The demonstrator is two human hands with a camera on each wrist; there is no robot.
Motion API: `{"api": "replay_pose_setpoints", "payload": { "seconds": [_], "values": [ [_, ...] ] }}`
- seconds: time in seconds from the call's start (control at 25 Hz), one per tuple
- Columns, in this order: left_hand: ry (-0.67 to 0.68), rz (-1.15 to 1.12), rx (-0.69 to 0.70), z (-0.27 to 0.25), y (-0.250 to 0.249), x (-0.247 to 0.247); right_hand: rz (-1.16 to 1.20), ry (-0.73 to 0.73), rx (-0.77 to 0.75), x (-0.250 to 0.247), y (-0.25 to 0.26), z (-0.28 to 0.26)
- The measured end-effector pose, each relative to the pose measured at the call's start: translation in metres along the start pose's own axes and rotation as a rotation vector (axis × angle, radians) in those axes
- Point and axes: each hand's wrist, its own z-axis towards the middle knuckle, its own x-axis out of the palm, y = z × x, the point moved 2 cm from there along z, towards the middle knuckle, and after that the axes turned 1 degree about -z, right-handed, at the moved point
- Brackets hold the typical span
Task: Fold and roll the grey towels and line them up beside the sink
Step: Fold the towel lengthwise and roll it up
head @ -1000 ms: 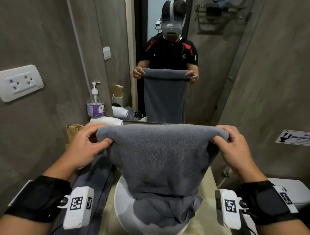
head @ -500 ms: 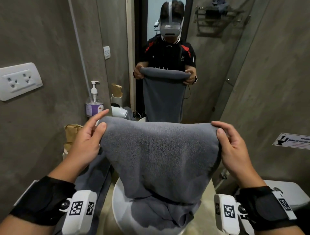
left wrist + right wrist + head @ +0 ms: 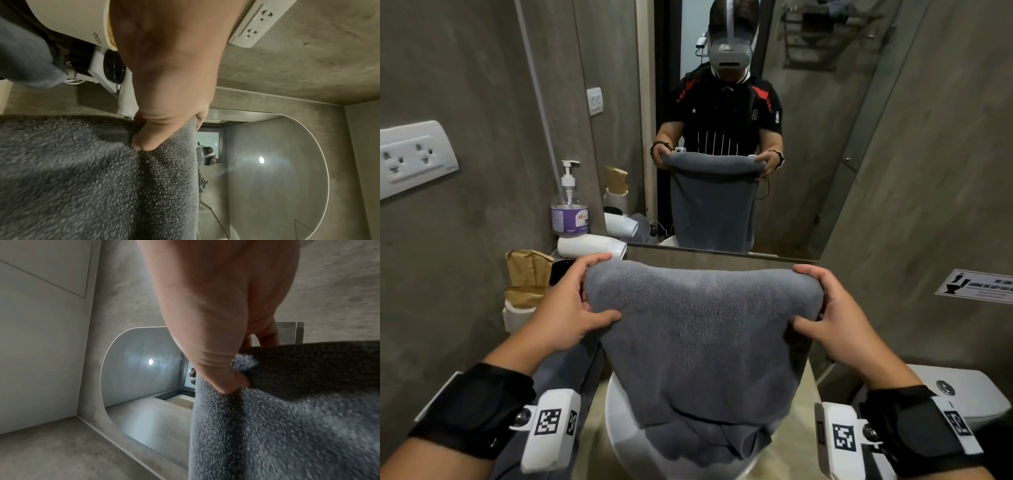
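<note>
A grey towel (image 3: pixel 705 329) hangs folded in the air over the white sink (image 3: pixel 619 428), its lower end bunched in the basin. My left hand (image 3: pixel 575 308) pinches its top left corner between thumb and fingers; the left wrist view shows the thumb pressed into the grey towel (image 3: pixel 82 170). My right hand (image 3: pixel 825 311) grips the top right corner the same way, thumb on the front of the grey towel (image 3: pixel 287 426). A second grey towel (image 3: pixel 561 373) lies draped on the counter left of the sink, partly hidden by my left arm.
At the back left of the counter stand a pump bottle (image 3: pixel 569 209), a white hair dryer (image 3: pixel 590 246) and a brown paper bag (image 3: pixel 527 277). A mirror (image 3: pixel 808 137) faces me. Concrete walls close in on both sides; a toilet tank (image 3: pixel 962 394) sits at the right.
Both hands shifted their hold on the towel's top edge, fingers reaching over the fold and thumbs moving lower on the front. The towel stays over the sink.
</note>
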Motion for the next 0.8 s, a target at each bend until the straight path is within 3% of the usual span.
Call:
{"api": "replay_pose_setpoints", "payload": {
  "seconds": [0.16,0.32,0.44,0.8],
  "values": [
    [-0.068,0.127,0.114,0.002,-0.008,-0.003,-0.059,-0.080,0.022,-0.001,-0.002,0.002],
    [-0.003,0.148,0.178,0.002,-0.009,-0.019,0.001,-0.117,-0.030,-0.010,-0.003,0.004],
    [-0.005,0.038,0.185,-0.002,-0.013,-0.024,0.048,-0.213,-0.016,-0.019,0.003,0.008],
    [-0.182,-0.280,0.112,0.013,-0.028,-0.009,0.224,-0.299,-0.035,-0.022,0.016,0.015]
  ]
}}
